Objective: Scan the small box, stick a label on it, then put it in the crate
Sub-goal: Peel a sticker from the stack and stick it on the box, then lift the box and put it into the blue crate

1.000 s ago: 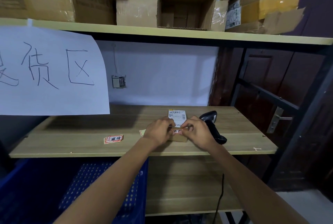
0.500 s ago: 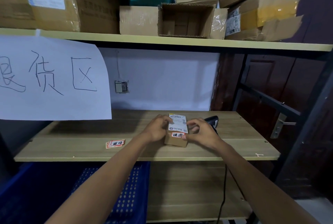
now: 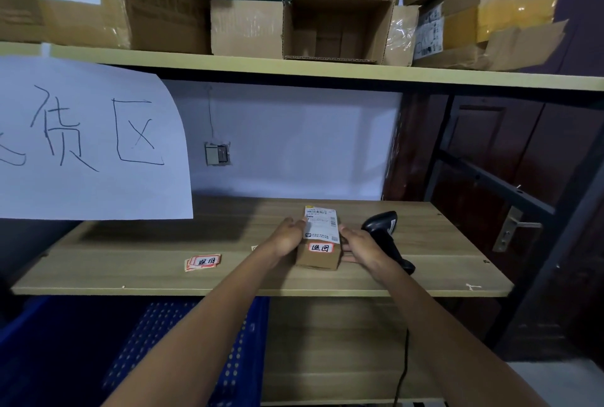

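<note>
Toward the front edge of the wooden shelf point(image 3: 130, 262), a little right of its middle, the small box point(image 3: 318, 257) is held between two hands. The left hand point(image 3: 287, 238) is laid flat against the box's left side, its fingers only slightly bent, and the right hand point(image 3: 358, 244) is curled against the right side, so that the box is pinched from both sides rather than wrapped; whether it is lifted clear of the shelf cannot be told. The blue crate point(image 3: 183, 347) is seen below the front edge, to the left. A slip could be expected on the way down, since a side pinch gives little hold on smooth cardboard, and the box could be knocked against the front edge of the shelf if it is drawn out too low. The scanner point(image 3: 385, 240), lying just beside the right hand with its cable hanging over the front edge, could be caught and dragged by the wrist. The spare labels point(image 3: 202, 262), near the front edge to the left, could be swept off by the left forearm. The box is seen as a small brown carton, with a white shipping label point(image 3: 322, 223) covering the far part of its top and a red-bordered sticker point(image 3: 321, 247) lying flat at the near end.
</note>
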